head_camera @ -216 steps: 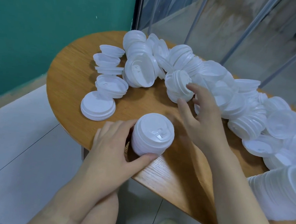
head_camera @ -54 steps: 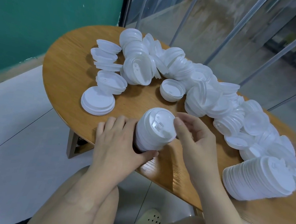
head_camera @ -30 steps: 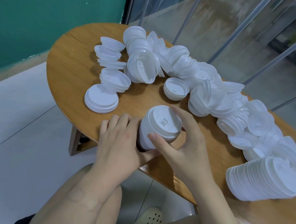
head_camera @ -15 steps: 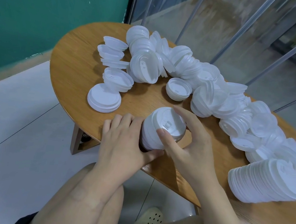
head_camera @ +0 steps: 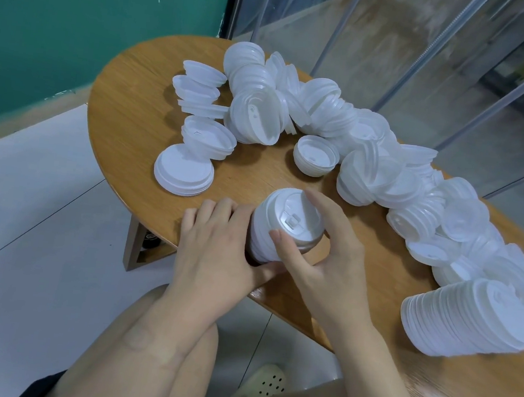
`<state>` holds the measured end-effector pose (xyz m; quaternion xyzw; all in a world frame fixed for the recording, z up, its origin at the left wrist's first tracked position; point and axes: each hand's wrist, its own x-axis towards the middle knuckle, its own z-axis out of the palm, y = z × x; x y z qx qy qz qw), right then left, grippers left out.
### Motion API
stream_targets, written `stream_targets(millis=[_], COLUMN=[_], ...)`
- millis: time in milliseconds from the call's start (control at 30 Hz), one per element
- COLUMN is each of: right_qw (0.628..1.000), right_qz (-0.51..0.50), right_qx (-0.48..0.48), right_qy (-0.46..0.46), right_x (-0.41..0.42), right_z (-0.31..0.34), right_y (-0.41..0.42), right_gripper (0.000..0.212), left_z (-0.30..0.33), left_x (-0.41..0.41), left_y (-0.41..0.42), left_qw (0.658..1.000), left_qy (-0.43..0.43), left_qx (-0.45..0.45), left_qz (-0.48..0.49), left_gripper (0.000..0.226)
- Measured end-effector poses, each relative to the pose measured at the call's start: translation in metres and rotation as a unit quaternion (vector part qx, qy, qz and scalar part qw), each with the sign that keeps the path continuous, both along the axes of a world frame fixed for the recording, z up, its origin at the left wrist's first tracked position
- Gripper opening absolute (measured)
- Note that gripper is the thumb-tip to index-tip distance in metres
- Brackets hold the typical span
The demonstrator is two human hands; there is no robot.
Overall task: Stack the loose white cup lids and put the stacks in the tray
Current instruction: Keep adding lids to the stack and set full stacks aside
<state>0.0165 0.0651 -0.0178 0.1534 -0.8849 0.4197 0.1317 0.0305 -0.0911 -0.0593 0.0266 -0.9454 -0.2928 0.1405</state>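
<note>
A short stack of white cup lids [head_camera: 279, 222] stands near the front edge of the wooden table [head_camera: 128, 100]. My left hand [head_camera: 216, 248] grips the stack's left side, thumb under its base. My right hand [head_camera: 322, 253] grips the top lid from the right, thumb on the near rim and fingers over the far rim. Loose white lids [head_camera: 371, 164] lie in a long heap across the table's far side. One lid [head_camera: 315, 155] lies upside down just beyond the stack. No tray is in view.
A long finished stack of lids [head_camera: 467, 320] lies on its side at the right, by the table's front edge. A flat pile of lids [head_camera: 183, 170] sits at the left. Glass panels rise behind the table. My knees and a sandal are below the edge.
My right hand brought a lid from the heap and closed over the stack's top; over the last second its thumb slid along the near rim. My left hand stayed on the stack.
</note>
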Motion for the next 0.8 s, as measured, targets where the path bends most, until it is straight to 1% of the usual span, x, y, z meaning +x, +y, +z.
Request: stream_targets(millis=[100,233,300,367,433,533,567,700,800], right_qw=[1.000,0.999,0.998,0.998,0.998,0.996,0.994,0.981,0.954], right_qz=[0.004,0.029,0.036,0.043,0.050,0.054,0.058,0.092,0.129], right_qx=[0.000,0.007,0.017,0.034,0.046,0.065,0.082,0.171,0.260], right_qy=[-0.005,-0.043,-0.045,-0.026,0.000,0.033,0.034,0.012,0.075], right_x=[-0.001,-0.002,-0.006,-0.016,-0.031,-0.064,-0.077,-0.132,-0.159], right_z=[0.001,0.009,0.019,0.034,0.052,0.068,0.069,0.046,0.020], right_y=[-0.001,0.000,0.000,-0.001,-0.004,-0.009,-0.012,-0.024,-0.026], right_gripper=[0.061,0.070,0.070,0.060,0.042,0.009,0.004,0.009,0.023], left_z=[-0.001,-0.002,-0.003,-0.003,-0.003,-0.001,-0.001,-0.002,-0.001], left_x=[0.000,0.002,0.004,0.007,0.009,0.010,0.010,0.009,0.010], left_y=[0.000,0.000,-0.001,-0.003,-0.006,-0.010,-0.011,-0.012,-0.013], left_qw=[1.000,0.999,0.999,0.999,0.999,0.998,0.998,0.998,0.998], left_qy=[0.003,0.022,0.021,0.020,0.017,0.014,0.011,0.003,0.002], left_qx=[0.003,0.023,0.025,0.025,0.027,0.040,0.041,0.043,0.045], left_qz=[0.003,0.022,0.032,0.035,0.035,0.045,0.047,0.050,0.046], left_gripper=[0.076,0.069,0.069,0.072,0.073,0.071,0.071,0.071,0.072])
